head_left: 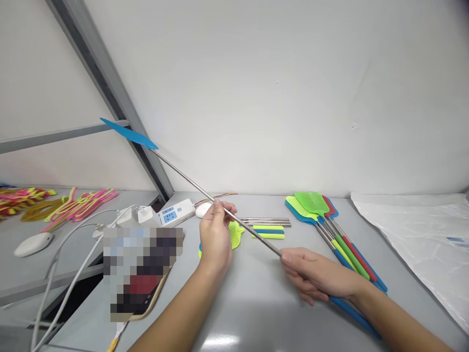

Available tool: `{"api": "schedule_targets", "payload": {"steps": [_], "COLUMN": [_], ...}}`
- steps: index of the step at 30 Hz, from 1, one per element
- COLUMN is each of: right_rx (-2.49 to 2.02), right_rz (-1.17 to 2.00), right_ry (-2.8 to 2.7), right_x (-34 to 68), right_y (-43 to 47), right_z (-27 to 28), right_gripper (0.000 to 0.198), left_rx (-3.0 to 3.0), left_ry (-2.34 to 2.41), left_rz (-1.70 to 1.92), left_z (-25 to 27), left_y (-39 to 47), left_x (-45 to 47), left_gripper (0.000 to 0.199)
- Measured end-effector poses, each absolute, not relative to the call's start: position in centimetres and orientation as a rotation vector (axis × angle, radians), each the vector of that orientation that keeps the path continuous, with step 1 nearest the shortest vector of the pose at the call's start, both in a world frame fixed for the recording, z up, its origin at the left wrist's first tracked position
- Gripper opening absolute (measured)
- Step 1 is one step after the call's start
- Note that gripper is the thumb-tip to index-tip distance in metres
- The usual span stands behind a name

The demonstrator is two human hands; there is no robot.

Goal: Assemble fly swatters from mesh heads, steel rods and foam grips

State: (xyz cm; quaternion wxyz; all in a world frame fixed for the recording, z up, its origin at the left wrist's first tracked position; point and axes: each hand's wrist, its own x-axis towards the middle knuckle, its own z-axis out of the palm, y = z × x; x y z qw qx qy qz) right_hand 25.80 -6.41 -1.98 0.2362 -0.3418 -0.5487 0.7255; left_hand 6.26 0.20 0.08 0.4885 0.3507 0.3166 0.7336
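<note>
At eight o'clock in your view, a power strip [178, 213] sits beyond a phone [151, 281]. You have pink-and-yellow cords [85, 205] at nine o'clock and a white plastic sheet [421, 239] at four.

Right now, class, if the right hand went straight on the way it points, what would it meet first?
Probably the left hand, which lies roughly ahead of the right hand and holds the same blue swatter. One view leaves depth unclear, so it might pass by.
</note>
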Motion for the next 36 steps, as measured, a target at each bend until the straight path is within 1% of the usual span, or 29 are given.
{"api": "schedule_targets", "payload": {"steps": [6, 10, 15, 20, 24, 32, 36], "right_rx": [-0.949, -1.008, -1.11, -1.113, -1.171, -1.334, -1.361], "right_rz": [1.998, 2.015, 2.113, 2.088, 2.06, 1.822, 1.774], "right_ry": [-1.595, -1.608, -1.572, -1.592, -1.662, -1.769, -1.811], "right_x": [26.3, 27.4, 28.9, 29.2, 29.8, 28.8, 29.0], "right_y": [-6.7, -6.7, -6.5, -6.6, -6.9, -8.5, -8.8], "right_z": [-1.6, -1.7, -1.9, -1.0, -0.2, 1.5, 2.6], "right_gripper": [0.042, 0.043, 0.04, 0.039, 0.039, 0.042, 0.042], "left_rx": [0.795, 0.85, 0.975, 1.153, 1.23, 1.153, 1.177], "left_ry": [0.685, 0.694, 0.819, 0.803, 0.77, 0.775, 0.786], "left_rz": [1.907, 1.892, 1.695, 1.411, 1.291, 1.456, 1.436], "left_z": [1.3, 1.0, -0.6, -1.7, -1.6, -0.5, -0.4], "left_y": [1.2, 1.4, 0.6, -1.8, -3.4, -3.4, -3.4], "left_x": [4.8, 4.7, 6.0, 7.9, 8.7, 8.3, 8.3], "left_gripper": [0.026, 0.028, 0.03, 0.035, 0.04, 0.035, 0.034]}}
